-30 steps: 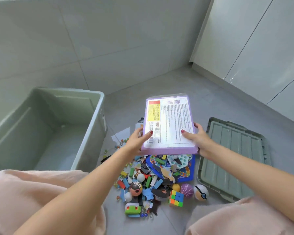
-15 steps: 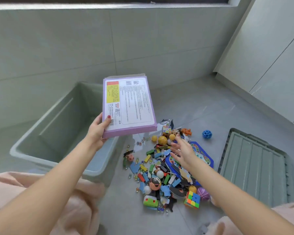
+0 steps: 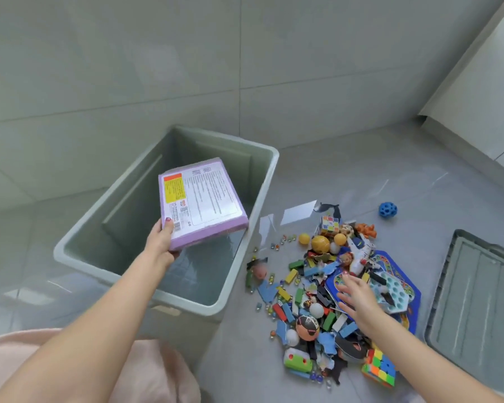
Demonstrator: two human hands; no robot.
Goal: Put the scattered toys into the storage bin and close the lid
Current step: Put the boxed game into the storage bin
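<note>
The left hand [image 3: 160,242] is gripping a flat purple box [image 3: 201,203] by its near corner, thumb lying on top, and is holding it tilted over the open mouth of the storage bin [image 3: 256,205], so that the box is sitting inside the bin's outline without touching its bottom. The box is looking like thin card with a glossy white label covering most of its face, a yellow and orange panel of small print at its left end and a barcode near the thumb. The bin is showing smooth, matte grey-green plastic with a rounded rim, sloping walls and a bare floor. To the right of the bin, the toy pile [image 3: 326,298] is lying scattered on the glossy grey floor tiles: small rectangular blocks in blue, green, yellow and red, white and orange balls, glass marbles, a painted face ball [image 3: 307,327], a toy plane and 2 colour cubes, 1 [image 3: 380,366] at the pile's near edge and 1 at its far edge. The right hand [image 3: 358,301] is hovering with loose, spread fingers over the pile, above a blue game board [image 3: 406,312] with round hollows, and its grip is holding nothing. Beyond the pile from the bin, a blue ball [image 3: 388,210] pierced with holes is sitting apart. Further right of the bin, past the pile, the ribbed grey-green lid [image 3: 477,295] is lying flat on the floor.
</note>
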